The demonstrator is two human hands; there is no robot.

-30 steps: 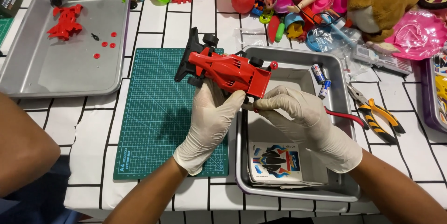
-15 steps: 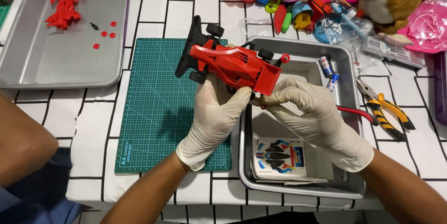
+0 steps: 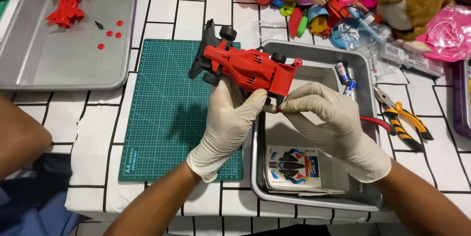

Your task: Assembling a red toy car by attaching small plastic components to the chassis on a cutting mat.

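L hand (image 3: 230,123), gloved, fingers curled under a red toy race car (image 3: 245,67), holding it above the seam btwn green cutting mat (image 3: 162,113) & metal tray (image 3: 314,201); R hand (image 3: 328,123) pinches a red-handled tool (image 3: 378,123) at the car's rear wing; sticker sheet (image 3: 293,167) lies near tray's front rim; batteries (image 3: 345,79) by far wall; pliers (image 3: 405,123) just outside tray's R edge; mat's L half bare.

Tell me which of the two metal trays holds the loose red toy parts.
The far-left tray, beyond the green cutting mat. It holds red parts; the tray under the hands holds batteries and a sticker sheet instead.
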